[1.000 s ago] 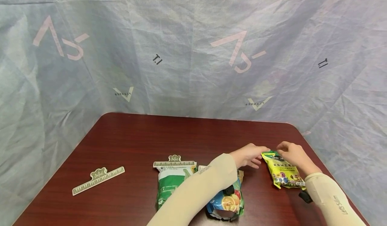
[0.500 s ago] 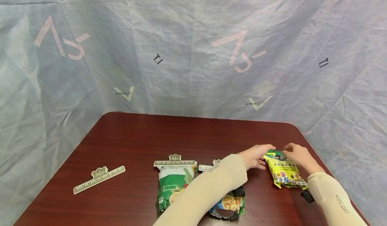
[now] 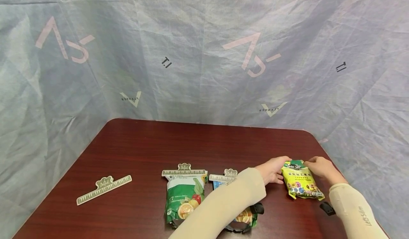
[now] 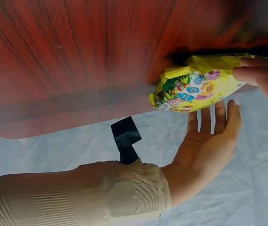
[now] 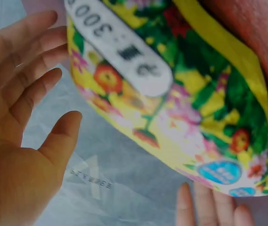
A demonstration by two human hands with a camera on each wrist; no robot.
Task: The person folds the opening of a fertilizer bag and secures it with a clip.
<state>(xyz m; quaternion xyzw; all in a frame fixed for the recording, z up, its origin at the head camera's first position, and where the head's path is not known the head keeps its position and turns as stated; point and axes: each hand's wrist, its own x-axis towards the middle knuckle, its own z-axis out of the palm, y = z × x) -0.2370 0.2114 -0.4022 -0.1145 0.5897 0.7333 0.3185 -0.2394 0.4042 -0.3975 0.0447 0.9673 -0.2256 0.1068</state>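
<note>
A plump yellow packet with a green top and printed flowers lies at the right of the table. My left hand is at its top left corner. In the left wrist view, the left fingers touch the packet, with the thumb apart from it. My right hand is at the top right corner. Its fingers look straight in the right wrist view, beside the packet's edge, and the right thumb stands away from it. The packet's top edge is partly covered by the fingertips.
A green and white packet bears a piano-key clip on top. Beside it, a blue packet with another clip is partly behind my left sleeve. A loose clip lies at the left of the table.
Both hands have shifted slightly right and nearer the camera, around the yellow packet's top corners. The packet's green top now shows flatter and wider.
</note>
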